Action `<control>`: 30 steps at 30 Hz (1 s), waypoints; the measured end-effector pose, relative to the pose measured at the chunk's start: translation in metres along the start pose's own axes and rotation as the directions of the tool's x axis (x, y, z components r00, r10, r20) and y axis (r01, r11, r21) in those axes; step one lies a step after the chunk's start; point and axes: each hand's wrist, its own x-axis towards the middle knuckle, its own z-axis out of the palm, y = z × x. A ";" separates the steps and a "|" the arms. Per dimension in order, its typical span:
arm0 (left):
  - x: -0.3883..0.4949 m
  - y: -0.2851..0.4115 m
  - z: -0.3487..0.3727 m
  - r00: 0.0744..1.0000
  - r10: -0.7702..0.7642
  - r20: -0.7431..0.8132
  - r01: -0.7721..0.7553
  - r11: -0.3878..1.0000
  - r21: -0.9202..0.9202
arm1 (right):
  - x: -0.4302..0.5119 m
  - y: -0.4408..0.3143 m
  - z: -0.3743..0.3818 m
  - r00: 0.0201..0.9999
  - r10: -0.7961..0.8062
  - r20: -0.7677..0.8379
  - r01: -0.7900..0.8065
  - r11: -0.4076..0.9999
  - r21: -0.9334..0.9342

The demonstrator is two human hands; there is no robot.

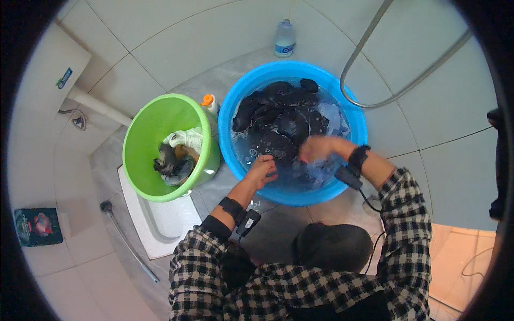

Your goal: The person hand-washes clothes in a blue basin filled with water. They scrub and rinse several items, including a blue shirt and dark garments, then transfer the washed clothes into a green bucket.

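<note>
A large round blue plastic basin (227,150) stands before me, filled with water. Soaking in it are dark clothes (277,108), heaped above the surface at the far side. Some light blue cloth (334,118) shows under the water at the right. My left hand (263,172) is over the near left part of the basin, its fingers loosely bent and apart, with nothing seen in them. Motion blurs my right hand (321,148), which is at the water near the dark clothes; its fingertips are unclear, so I cannot tell whether it grips anything.
Left of the basin stands a green bucket (160,114) with clothes (174,160) inside. Between them is a bottle with an orange cap (208,101). A plastic bottle (284,40) stands behind. A shower hose (363,44) hangs at the right; a toilet brush (130,242) lies by the squat toilet (160,224).
</note>
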 end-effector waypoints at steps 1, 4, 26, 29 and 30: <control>0.003 -0.002 0.002 1.000 -0.027 -0.016 0.027 1.000 0.004 | -0.014 0.016 0.037 0.984 0.172 0.037 -0.176 0.968 0.178; 0.011 -0.012 0.018 0.992 -0.119 0.036 0.116 0.990 0.084 | -0.013 0.034 0.130 0.894 0.366 -0.259 -0.353 0.930 0.097; -0.002 0.028 0.051 0.979 0.178 0.096 -0.177 0.984 -0.021 | 0.020 -0.012 0.058 0.403 0.325 -0.855 0.060 0.923 0.379; -0.001 0.039 0.039 0.984 0.177 -0.002 -0.171 0.953 0.250 | 0.017 0.040 0.064 0.489 0.413 -0.768 0.075 0.858 0.508; -0.002 0.040 0.035 0.964 0.262 -0.054 -0.223 0.898 0.379 | 0.012 0.050 0.068 0.564 0.472 -0.678 0.047 0.801 0.597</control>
